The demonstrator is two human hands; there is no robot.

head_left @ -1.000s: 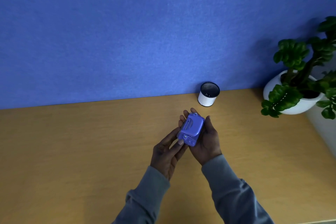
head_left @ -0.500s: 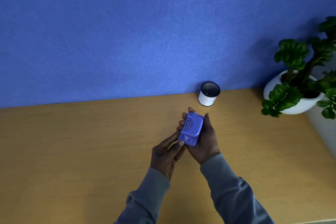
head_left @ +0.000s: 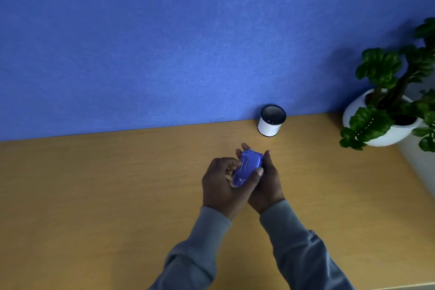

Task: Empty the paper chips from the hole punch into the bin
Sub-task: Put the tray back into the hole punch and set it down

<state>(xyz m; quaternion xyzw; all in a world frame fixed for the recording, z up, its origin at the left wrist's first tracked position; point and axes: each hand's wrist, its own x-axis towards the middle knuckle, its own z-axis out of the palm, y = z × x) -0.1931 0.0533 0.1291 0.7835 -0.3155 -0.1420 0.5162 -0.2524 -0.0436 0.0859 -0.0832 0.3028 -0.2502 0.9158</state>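
Beyond hands (head_left: 242, 183) | bin (head_left: 271, 121) at wall | plant (head_left: 388, 101) right

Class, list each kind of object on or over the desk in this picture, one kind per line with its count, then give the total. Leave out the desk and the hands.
Hole punch: 1
Bin: 1
Potted plant: 1
Total: 3
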